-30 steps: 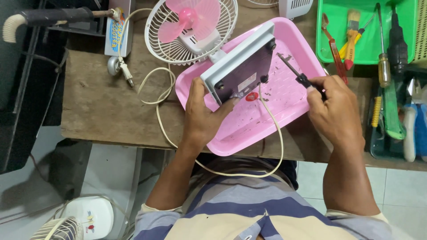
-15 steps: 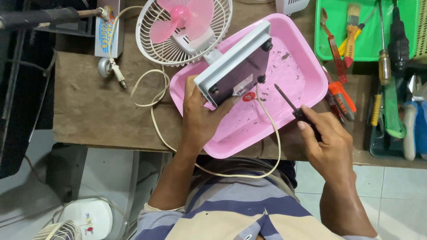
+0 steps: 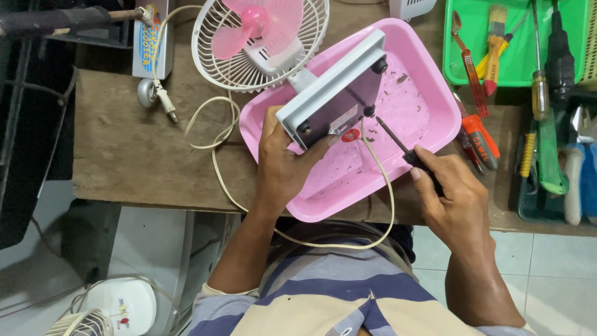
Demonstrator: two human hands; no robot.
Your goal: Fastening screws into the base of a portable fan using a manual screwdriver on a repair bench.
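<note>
Pink plastic tray (image 3: 429, 134) on the wooden surface (image 3: 134, 155) catches debris under the small white desk fan (image 3: 292, 59), tipped so its base faces up. Left hand (image 3: 283, 168) clasps that base steady; right hand (image 3: 457, 199) pinches a black-handled screwdriver (image 3: 404, 149), tip at a corner screw.

Left hand (image 3: 287, 168) gripped tilted fan base (image 3: 333, 87) over pink tray (image 3: 429, 118). Right hand (image 3: 457, 199) held black screwdriver (image 3: 404, 149), tip at base's corner screw. White cord (image 3: 214, 162) trailed across wooden bench (image 3: 124, 162). Green tool tray (image 3: 454, 68) lay beyond.
</note>
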